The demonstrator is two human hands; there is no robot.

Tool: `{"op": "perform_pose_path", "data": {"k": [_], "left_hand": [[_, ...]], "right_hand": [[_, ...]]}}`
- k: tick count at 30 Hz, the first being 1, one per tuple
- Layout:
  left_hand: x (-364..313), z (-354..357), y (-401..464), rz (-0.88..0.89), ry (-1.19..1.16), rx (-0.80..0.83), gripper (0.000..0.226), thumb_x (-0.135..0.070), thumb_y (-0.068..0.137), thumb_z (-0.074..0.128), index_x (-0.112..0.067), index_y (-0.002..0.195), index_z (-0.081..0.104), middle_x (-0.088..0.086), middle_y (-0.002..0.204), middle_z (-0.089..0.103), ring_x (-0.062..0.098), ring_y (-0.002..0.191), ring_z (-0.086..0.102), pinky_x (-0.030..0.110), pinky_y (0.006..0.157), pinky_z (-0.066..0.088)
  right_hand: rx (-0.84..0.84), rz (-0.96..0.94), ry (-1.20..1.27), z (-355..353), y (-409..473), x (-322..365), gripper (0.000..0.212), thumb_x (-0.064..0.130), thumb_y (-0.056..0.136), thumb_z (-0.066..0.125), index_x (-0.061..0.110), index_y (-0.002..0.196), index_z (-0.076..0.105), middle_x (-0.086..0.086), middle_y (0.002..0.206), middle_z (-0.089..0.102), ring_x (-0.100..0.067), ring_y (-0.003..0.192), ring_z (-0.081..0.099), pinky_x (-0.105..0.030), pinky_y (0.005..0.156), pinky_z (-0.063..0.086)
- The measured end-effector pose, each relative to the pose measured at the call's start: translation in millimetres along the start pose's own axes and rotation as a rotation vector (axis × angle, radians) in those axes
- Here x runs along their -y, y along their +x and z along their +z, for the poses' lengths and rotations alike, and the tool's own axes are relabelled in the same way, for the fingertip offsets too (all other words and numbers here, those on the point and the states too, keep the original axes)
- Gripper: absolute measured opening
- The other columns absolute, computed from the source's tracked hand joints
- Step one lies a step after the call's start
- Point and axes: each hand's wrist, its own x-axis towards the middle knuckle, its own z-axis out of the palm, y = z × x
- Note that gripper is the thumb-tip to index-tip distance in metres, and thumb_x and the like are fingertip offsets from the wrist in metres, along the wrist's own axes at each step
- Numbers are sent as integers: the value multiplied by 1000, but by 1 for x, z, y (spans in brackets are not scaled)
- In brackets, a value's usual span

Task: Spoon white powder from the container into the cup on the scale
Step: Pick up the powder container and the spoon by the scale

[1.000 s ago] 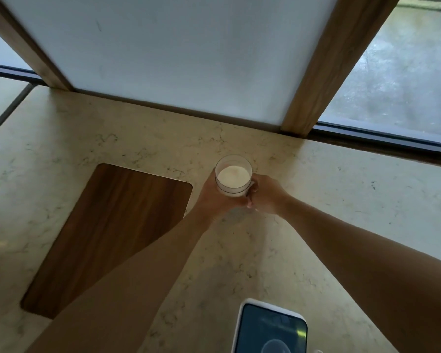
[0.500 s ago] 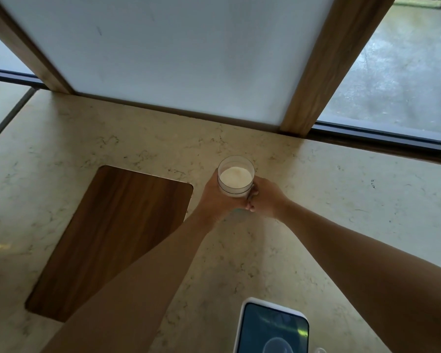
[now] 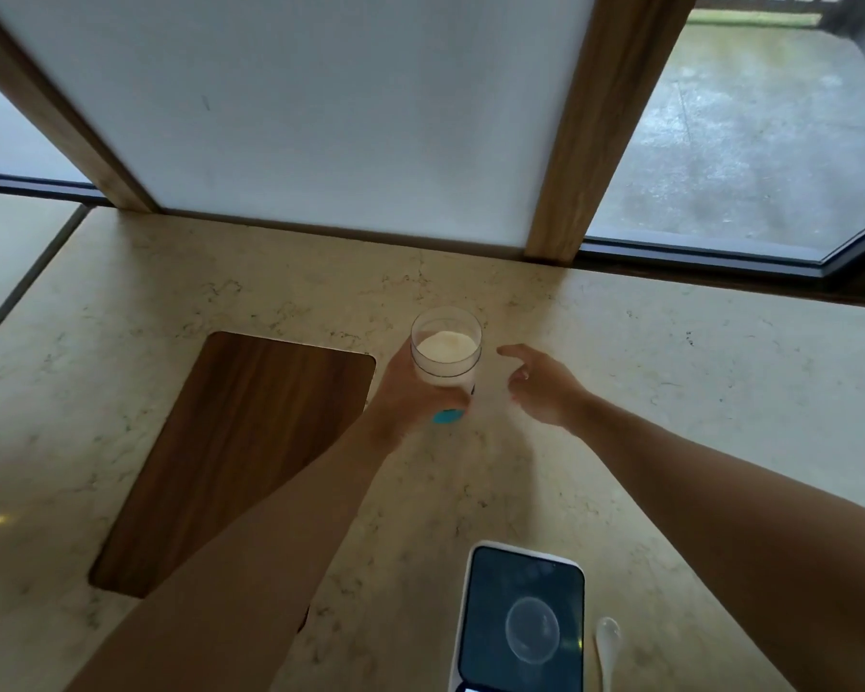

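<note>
White powder fills our container, gripped by left fingers; right hand spread, empty. Spoon untouched, cup empty.

head view, steep downward over countertop, window behind.

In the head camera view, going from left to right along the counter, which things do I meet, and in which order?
wooden board → left hand holding the container of white powder → right hand, open and apart from the container. Nearer the camera: scale with a clear cup on it → white spoon.
</note>
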Motion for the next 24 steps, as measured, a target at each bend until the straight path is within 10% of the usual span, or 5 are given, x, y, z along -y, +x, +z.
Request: {"op": "perform_pose_path", "data": {"k": [4, 9, 14, 24], "left_hand": [[-12, 1, -21, 22, 66, 60, 61, 6, 60, 82, 9, 116, 59, 29, 105, 68, 48, 97, 64, 57, 90, 56], [-21, 1, -50, 41, 138, 69, 69, 5, 60, 83, 6, 124, 59, 14, 105, 67, 27, 98, 63, 37, 88, 53], [-25, 2, -86, 79, 126, 17, 72, 11, 63, 85, -5, 129, 60, 9, 109, 69, 24, 103, 66, 50, 99, 57], [-18, 7, -160, 142, 128, 12, 76, 7, 63, 86, -15, 131, 61, 11, 117, 71, 29, 112, 69, 51, 105, 58]], "right_hand": [[-24, 16, 34, -5, -21, -4, 61, -2, 90, 44, 29, 142, 46, -14, 126, 62, -18, 82, 68, -19, 48, 52], [-44, 8, 32, -9, -46, -8, 57, 0, 91, 48, 22, 143, 44, -13, 117, 65, -12, 75, 62, -12, 46, 42], [-73, -14, 60, -10, -78, -13, 54, 9, 91, 54, 19, 143, 44, -13, 121, 65, -32, 106, 64, -33, 82, 49], [-123, -35, 42, -14, -146, -33, 48, 16, 89, 63, 15, 136, 52, -17, 127, 63, -29, 106, 65, -44, 93, 55]]}}
